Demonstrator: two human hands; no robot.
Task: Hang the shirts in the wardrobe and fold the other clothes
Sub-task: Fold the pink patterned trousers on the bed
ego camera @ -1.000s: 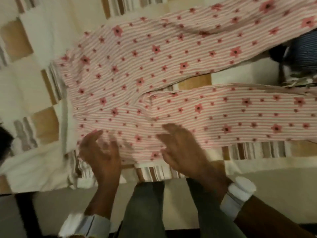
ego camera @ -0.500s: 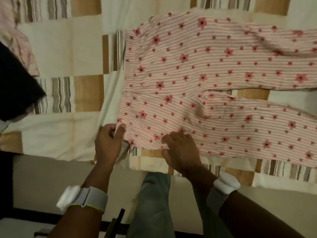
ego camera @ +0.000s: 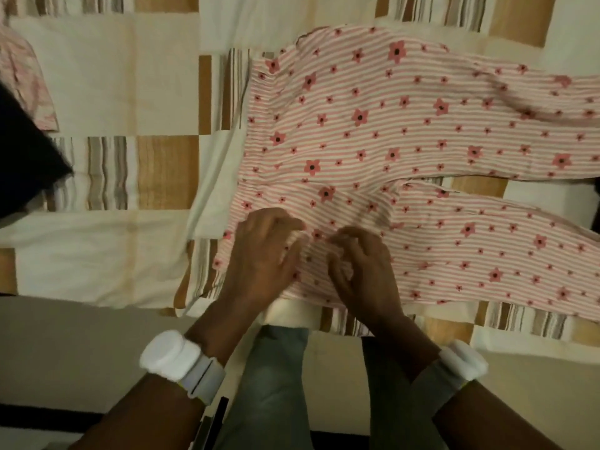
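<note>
Pyjama trousers, pink-striped with flowers, lie flat and unfolded on the bed, legs spread apart. Left hand and right hand rest near the waistband's near corner, fingers loosely curled, apparently gathering cloth. Folding appears barely begun; shirts not visible.
</note>
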